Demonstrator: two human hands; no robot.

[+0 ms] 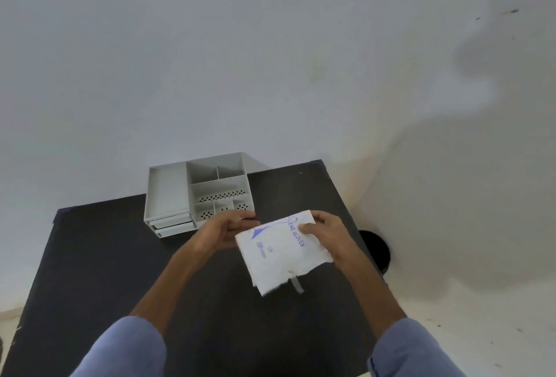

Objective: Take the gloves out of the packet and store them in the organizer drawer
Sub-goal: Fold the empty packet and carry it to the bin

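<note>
A white paper glove packet with blue print is held above the black table. My right hand grips its far right edge, thumb on top. My left hand holds the packet's far left corner, fingers partly behind the paper. The packet's near edge looks torn, and a thin strip hangs from it. The grey organizer stands at the table's back, just beyond my left hand. Two drawers at its lower left front are pulled out slightly. No gloves show outside the packet.
The organizer's top has open compartments, some with perforated walls. A white wall rises behind the table. A round black object sits off the table's right edge on the pale floor. Blue sleeves cover both forearms.
</note>
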